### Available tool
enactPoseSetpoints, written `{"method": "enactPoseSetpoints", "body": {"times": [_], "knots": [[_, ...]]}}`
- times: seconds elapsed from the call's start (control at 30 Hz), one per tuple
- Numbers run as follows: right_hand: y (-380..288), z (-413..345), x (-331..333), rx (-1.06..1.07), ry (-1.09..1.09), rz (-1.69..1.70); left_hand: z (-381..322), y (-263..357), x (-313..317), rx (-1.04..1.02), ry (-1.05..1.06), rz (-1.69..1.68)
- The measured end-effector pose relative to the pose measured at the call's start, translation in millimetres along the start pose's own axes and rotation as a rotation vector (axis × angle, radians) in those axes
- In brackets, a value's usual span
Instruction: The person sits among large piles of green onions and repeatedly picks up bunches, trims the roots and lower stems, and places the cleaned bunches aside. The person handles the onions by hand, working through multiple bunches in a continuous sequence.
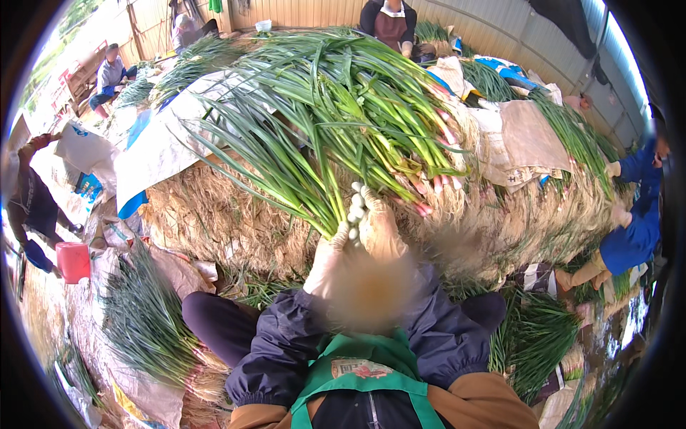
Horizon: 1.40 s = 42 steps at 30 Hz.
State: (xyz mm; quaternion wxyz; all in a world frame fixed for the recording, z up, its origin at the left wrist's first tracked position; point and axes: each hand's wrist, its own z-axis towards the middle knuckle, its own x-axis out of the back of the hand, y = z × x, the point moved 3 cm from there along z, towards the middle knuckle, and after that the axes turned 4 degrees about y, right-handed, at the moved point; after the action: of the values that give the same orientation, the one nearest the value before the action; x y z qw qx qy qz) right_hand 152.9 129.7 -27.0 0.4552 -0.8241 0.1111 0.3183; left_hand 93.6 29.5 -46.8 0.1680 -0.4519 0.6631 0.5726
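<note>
My left hand [328,263], in a pale glove, is closed around the lower stems of a bunch of long green onions [289,177], whose leaves fan up and to the left. Close beside it, my right hand [378,225], also gloved, has curled fingers with pale green tips at the base of the bunch. Whether it grips stems or roots cannot be told, as a blurred patch covers the area just below. Beyond both hands lies a large heap of green onions [364,107] with pinkish-white bases and stringy roots pointing right.
A wide bank of dry roots [230,214] runs in front of me. White sacking [177,134] covers its left part. Trimmed-looking bunches [144,316] lie at lower left, others [541,332] at lower right. A red bucket [73,263] is at left. Several people work around the heap.
</note>
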Motion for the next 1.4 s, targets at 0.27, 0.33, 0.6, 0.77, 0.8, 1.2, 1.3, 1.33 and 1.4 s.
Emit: {"method": "enactPoseSetpoints", "body": {"times": [0.27, 0.33, 0.6, 0.77, 0.8, 1.2, 1.3, 1.33, 1.4], "knots": [[-31.0, -37.9, 40.6, 0.445, -0.473, -1.136, -32.0, 42.4, 45.6, 0.147, -0.311, 0.043], [-21.8, -58.9, 77.0, 0.272, -0.562, -1.522, -32.7, 47.7, 50.3, 0.108, -0.242, -0.022], [-66.4, -99.6, 95.9, 0.713, -0.115, -1.903, 36.8, 5.1, -47.4, -0.016, -0.007, -0.036], [-79.7, -108.7, 55.6, 1.015, 0.061, -1.496, 59.4, -5.3, -64.1, -0.136, 0.054, 0.035], [-79.3, -108.3, 53.8, 1.038, 0.075, -1.416, 55.1, -5.4, -56.0, -0.164, 0.072, 0.061], [12.9, -0.8, 31.6, 0.170, -0.103, -0.259, -11.5, 1.7, 12.0, 0.069, -0.131, 0.131], [0.6, -8.5, 44.4, 0.199, -0.122, -0.524, -26.7, 19.3, 32.2, 0.098, -0.348, 0.234], [-9.1, -10.9, 41.8, 0.304, -0.256, -0.918, -33.8, 24.5, 41.2, 0.095, -0.348, 0.142], [-19.8, -31.5, 40.4, 0.549, -0.676, -1.936, -47.2, 38.6, 55.5, -0.004, -0.351, -0.012]]}}
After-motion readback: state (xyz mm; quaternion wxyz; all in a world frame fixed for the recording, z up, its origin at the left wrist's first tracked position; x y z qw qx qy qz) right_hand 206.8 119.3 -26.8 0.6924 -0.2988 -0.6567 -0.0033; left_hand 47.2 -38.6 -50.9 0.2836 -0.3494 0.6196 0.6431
